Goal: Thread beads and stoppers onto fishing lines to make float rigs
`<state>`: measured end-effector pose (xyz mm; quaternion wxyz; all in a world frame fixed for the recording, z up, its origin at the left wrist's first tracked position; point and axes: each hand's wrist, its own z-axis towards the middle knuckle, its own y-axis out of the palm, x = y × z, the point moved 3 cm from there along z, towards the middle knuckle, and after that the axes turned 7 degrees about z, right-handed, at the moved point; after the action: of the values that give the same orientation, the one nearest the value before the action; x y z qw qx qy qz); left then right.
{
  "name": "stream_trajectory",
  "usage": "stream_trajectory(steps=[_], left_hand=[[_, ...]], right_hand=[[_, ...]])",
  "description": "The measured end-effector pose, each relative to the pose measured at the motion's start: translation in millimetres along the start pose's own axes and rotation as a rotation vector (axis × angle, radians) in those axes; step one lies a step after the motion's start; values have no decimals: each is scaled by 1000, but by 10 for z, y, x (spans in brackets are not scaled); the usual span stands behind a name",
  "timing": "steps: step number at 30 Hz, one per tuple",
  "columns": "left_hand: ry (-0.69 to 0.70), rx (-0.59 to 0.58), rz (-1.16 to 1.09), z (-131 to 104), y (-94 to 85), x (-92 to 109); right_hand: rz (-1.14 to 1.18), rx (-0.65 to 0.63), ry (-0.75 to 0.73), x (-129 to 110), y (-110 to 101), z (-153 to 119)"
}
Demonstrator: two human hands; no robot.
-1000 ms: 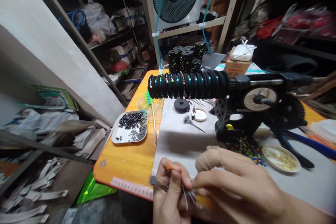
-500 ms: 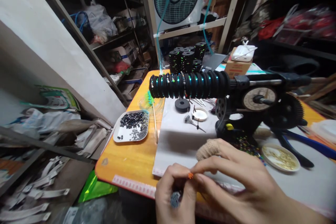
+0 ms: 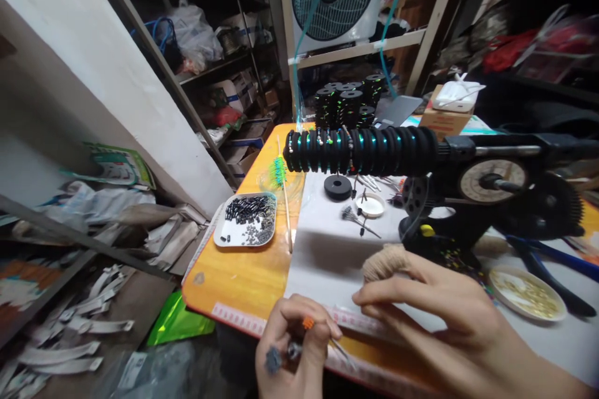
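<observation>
Orange piece (image 3: 307, 322) sits pinched between thumb and finger of the left hand (image 3: 312, 354), gray cluster (image 3: 273, 360) near it, by the counter's (image 3: 229, 282) front edge. Half a second earlier, both hands met at the piece; the right hand (image 3: 435, 312) now stands apart, fingertips close, contents unclear. Beyond: a ringed black cylinder (image 3: 367, 151).

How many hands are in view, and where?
2: the left hand, low in the picture, holding a small orange piece; and the right hand, just right of it. No others show.
</observation>
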<state>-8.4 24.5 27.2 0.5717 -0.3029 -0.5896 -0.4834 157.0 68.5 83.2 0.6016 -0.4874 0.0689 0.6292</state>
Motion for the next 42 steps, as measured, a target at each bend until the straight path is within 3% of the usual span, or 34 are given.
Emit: stream_trajectory(steps=[7, 19, 25, 28, 31, 34, 36, 38, 40, 42], left_hand=[[62, 8, 22, -15, 19, 14], [-53, 1, 39, -39, 164, -24], [-225, -24, -436, -93, 303, -42], [-231, -13, -499, -12, 164, 5], [-25, 33, -230, 185, -199, 134], [82, 77, 422, 410, -585, 242], [25, -74, 806, 547, -731, 233], [57, -261, 1066, 647, -790, 206], [103, -382, 1198, 707, -804, 175], [124, -416, 1229, 731, -811, 168]], right_hand=[[17, -27, -14, -30, 34, 19], [40, 31, -91, -60, 28, 3], [-68, 40, -98, -111, 61, -12], [-92, 26, -132, -108, 20, -26], [-141, 50, -137, -83, -51, -28], [-142, 44, -135, -97, -90, 11], [-117, 31, -117, -124, -104, 55], [-99, 21, -84, -142, -124, 93], [-88, 3, -64, -140, -147, 112], [-88, -18, -44, -110, -169, 114]])
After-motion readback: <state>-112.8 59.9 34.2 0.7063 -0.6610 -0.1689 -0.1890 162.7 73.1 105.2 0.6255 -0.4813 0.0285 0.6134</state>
